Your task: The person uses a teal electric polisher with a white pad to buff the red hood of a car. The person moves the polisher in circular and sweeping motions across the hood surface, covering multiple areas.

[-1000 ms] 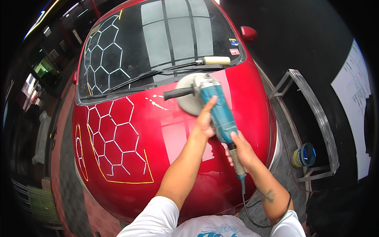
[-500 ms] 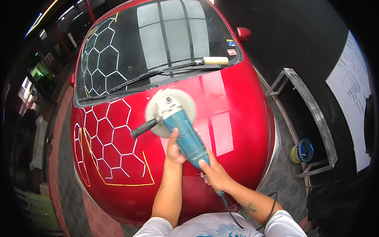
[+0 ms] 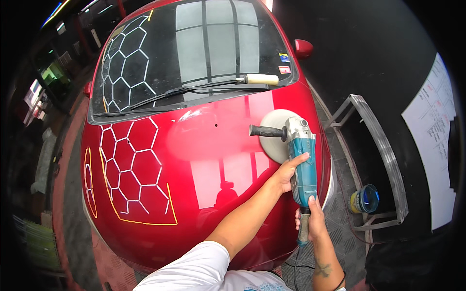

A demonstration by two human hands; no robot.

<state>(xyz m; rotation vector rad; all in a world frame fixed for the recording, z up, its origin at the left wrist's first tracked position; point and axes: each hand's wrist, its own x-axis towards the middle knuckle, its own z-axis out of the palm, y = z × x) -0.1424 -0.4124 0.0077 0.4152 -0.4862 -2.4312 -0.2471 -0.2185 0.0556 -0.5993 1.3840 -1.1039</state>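
Note:
A teal rotary car polisher [image 3: 305, 167] is in both my hands, over the right side of the red car hood [image 3: 141, 242]. My left hand [image 3: 290, 172] is closed round the polisher's body just behind its metal head. Farther back, my right hand [image 3: 314, 220] grips the rear handle, where the cord leaves. The round white pad [image 3: 274, 136] lies against the paint near the hood's right edge. A black side handle [image 3: 267, 131] sticks out to the left with no hand on it. Whitish smears [image 3: 191, 114] mark the hood below the windshield.
A white bottle [image 3: 261, 79] lies by the wipers at the windshield's base. Light reflections form hexagons on the car's left side. To the right stand a metal bench frame [image 3: 388, 155] and a bucket [image 3: 364, 199]. The polisher's black cord [image 3: 296, 266] hangs beside my right forearm.
The polisher has moved from the hood's middle to its right side, and both hands went with it. It has turned more upright in view. The pad, blurred before, looks sharper now.

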